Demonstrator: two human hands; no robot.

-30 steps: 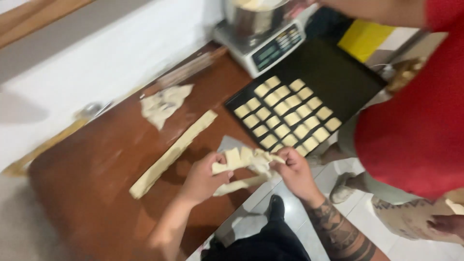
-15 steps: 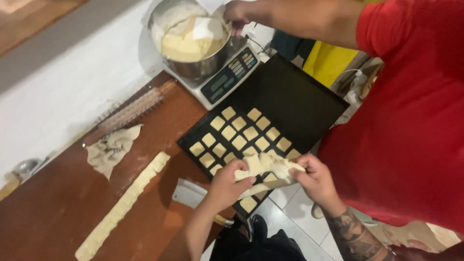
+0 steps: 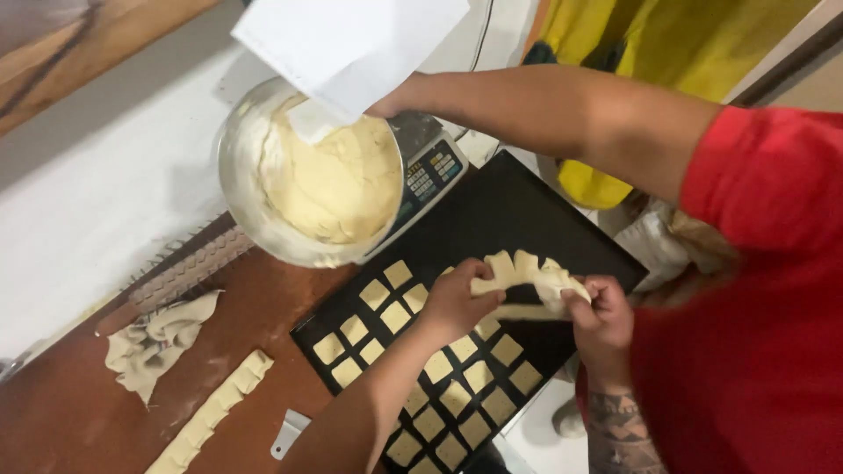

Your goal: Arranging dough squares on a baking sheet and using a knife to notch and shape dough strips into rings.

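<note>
My left hand point(image 3: 457, 303) and my right hand point(image 3: 599, 320) hold a curved strip of cut dough squares point(image 3: 527, 270) between them, each pinching one end. The strip hangs just above a black baking tray point(image 3: 518, 215). Several flat dough squares point(image 3: 443, 369) lie in rows on the near part of the tray. The far part of the tray is bare.
A metal bowl of pale dough point(image 3: 307, 175) sits on a digital scale point(image 3: 430, 167) beside the tray. A co-worker in a red shirt reaches a hand point(image 3: 395, 98) with a white scraper into it. On the brown table lie a scored dough strip point(image 3: 211, 412), dough scraps point(image 3: 154, 338) and a small metal scraper point(image 3: 288, 432).
My hands carried the dough strip from the table edge to over the tray and farther along it. The co-worker's hand stays at the bowl, now with a white scraper in the dough.
</note>
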